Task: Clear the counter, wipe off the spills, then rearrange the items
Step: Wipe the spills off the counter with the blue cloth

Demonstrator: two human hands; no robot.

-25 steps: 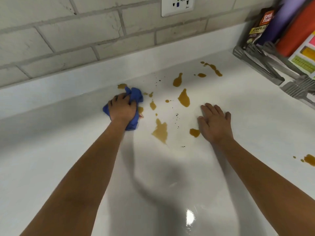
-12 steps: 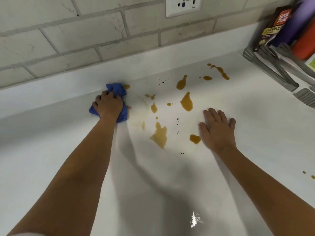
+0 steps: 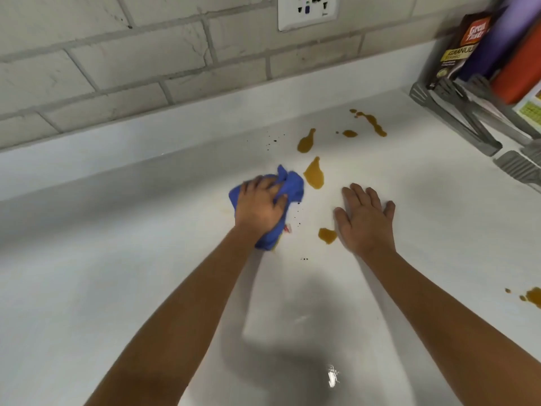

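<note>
My left hand (image 3: 260, 208) grips a bunched blue cloth (image 3: 289, 183) and presses it onto the white counter (image 3: 117, 259). Brown spill patches lie just right of the cloth: a drop-shaped brown patch (image 3: 313, 174), another brown patch behind it (image 3: 306, 141), a brown streak near the back right (image 3: 371, 123) and a small brown blot (image 3: 327, 235) beside my right hand. My right hand (image 3: 366, 219) rests flat on the counter with its fingers straight. A further spill (image 3: 534, 296) sits at the right edge. Tiny dark specks dot the surface.
A grey rack (image 3: 456, 115) at the back right holds a brown granules pack (image 3: 462, 45), a purple roll and an orange one. Grey slotted utensils (image 3: 518, 168) lie in front of it. A wall socket (image 3: 307, 10) sits in the brick backsplash.
My left hand has swept the cloth from the back left toward the middle, over the spots there; those patches are gone. My right hand has stayed flat in place.
</note>
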